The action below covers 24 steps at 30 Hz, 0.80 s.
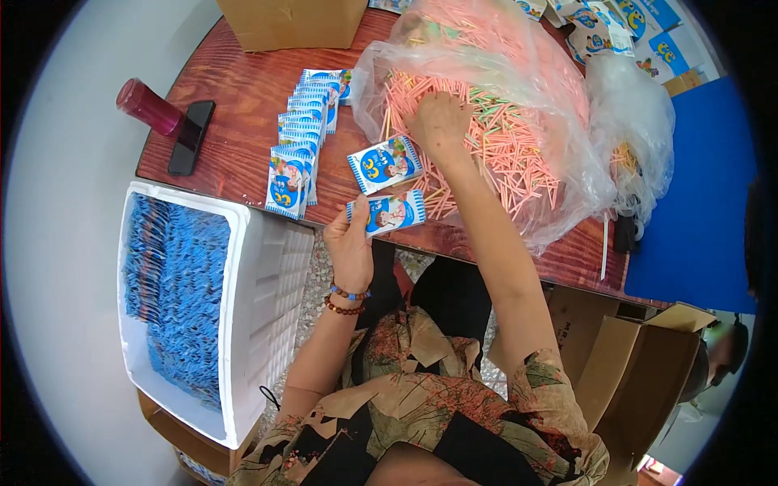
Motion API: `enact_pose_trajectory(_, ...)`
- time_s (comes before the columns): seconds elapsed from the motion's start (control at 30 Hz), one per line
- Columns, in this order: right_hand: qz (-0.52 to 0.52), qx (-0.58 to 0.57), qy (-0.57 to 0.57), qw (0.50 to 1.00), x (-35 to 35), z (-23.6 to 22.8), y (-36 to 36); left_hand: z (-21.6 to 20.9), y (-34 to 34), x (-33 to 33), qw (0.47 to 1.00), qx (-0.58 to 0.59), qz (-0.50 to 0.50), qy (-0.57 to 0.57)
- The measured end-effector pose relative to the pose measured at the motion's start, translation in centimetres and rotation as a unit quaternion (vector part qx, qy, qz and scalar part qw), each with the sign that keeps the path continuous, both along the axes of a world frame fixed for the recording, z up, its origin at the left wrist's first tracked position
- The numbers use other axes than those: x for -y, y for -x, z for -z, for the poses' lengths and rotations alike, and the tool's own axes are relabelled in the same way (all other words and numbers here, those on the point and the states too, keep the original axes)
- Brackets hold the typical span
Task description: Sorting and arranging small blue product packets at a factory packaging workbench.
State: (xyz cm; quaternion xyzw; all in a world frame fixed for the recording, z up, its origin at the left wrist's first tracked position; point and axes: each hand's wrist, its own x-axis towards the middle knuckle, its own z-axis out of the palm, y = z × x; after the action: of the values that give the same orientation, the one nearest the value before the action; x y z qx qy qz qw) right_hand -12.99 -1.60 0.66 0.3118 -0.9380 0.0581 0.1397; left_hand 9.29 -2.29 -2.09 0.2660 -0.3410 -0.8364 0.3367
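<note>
Between the thumb and fingers of my left hand (350,243) is a small blue-and-white packet (393,212), held near the table's front edge. Another packet (386,164) lies flat just beyond it. My right hand (442,125) reaches into a big heap of thin pink sticks (515,150), with some green and yellow ones among them. Its fingers curl down among the sticks, and their tips are hidden. A clear plastic bag (567,190) lies open around the heap. Left of the loose packet runs an overlapping row of similar packets (289,180).
A white foam box (235,324) full of blue packets stands at the left. A phone (191,138) and a dark red bottle (150,106) are on the table's left side. Cardboard boxes stand at the back (293,20) and lower right (648,373). A second plastic bag (640,121) lies right.
</note>
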Motion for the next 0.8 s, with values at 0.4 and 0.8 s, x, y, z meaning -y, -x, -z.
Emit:
enact_pose_trajectory(0.4,-0.05,0.066,0.031,0.996,-2.0,1.5,1.6,-0.2,0.1,0.2,1.0,-0.001,0.008,-0.011)
enact_pose_trajectory(0.8,-0.154,0.432,0.498,0.736,-7.1,0.7,-1.2,0.1,-0.3,0.8,0.999,-0.024,0.033,-0.021)
